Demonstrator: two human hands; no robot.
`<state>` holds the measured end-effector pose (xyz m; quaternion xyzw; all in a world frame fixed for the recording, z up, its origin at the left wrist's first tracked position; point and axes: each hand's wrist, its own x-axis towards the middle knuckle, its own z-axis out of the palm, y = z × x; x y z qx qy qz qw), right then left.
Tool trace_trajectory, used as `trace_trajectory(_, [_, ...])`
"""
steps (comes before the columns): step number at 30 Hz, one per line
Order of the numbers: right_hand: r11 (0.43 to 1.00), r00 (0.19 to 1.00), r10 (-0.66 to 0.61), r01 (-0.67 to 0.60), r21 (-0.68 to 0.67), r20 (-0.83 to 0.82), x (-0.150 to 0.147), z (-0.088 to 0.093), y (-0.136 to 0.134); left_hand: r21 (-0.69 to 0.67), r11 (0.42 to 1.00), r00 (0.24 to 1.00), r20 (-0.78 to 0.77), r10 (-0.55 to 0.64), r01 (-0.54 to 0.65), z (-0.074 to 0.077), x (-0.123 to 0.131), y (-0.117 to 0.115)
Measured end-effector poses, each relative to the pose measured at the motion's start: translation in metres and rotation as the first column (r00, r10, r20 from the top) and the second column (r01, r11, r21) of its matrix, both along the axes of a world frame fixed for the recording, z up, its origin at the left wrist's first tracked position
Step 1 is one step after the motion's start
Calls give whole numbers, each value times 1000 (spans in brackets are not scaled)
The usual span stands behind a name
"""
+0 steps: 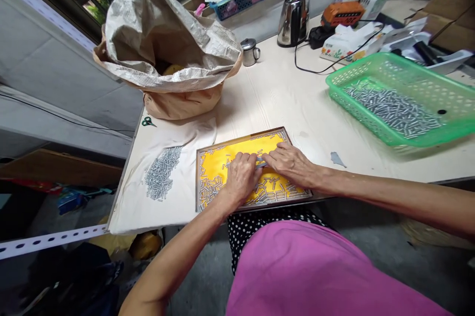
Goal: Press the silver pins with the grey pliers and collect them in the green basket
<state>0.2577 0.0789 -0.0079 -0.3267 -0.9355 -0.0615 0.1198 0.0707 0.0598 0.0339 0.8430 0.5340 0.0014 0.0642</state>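
Note:
A shallow framed tray (203, 158) with a yellow bottom lies at the table's front edge, strewn with several small metal pins. Both hands rest palm-down in it. My left hand (240, 178) has its fingers curled over the pins in the tray's middle. My right hand (289, 161) lies just to its right, fingers bent, and the fingertips of both hands meet around a small bluish piece (261, 162). What the fingers pinch is too small to name.
A heap of metal pins (160, 173) lies on a white cloth left of the tray. A green basket (404, 101) of pins stands at right. An open paper sack (166, 44), green scissors (148, 121), a steel cup (249, 52) and a kettle (295, 15) stand behind.

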Motion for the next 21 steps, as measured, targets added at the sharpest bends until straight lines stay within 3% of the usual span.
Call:
trace_trajectory(3, [998, 994, -4, 10, 57, -106, 6, -5, -1, -10, 999, 994, 94, -52, 53, 5, -4, 14])
trace_trajectory(5, [994, 988, 11, 5, 105, -154, 10, -9, -2, -89, 991, 978, 194, -81, 100, 8, -8, 24])
trace_trajectory(8, [989, 988, 20, 3, 151, -151, 17, -13, 0, -232, 968, 948, 319, -14, 92, 10, -11, 37])
trace_trajectory(12, [985, 989, 66, -45, 165, -128, 25, -8, 5, -275, 962, 887, 443, 128, -2, 7, -6, 50])
trace_trajectory(16, [974, 986, 84, -50, 221, -146, 27, 10, 4, -348, 921, 750, 559, 354, -175, 6, 3, 64])
trace_trajectory(21, [969, 979, 70, -21, 247, -193, 27, 14, 3, -206, 942, 739, 585, 335, -264, 10, 10, 75])
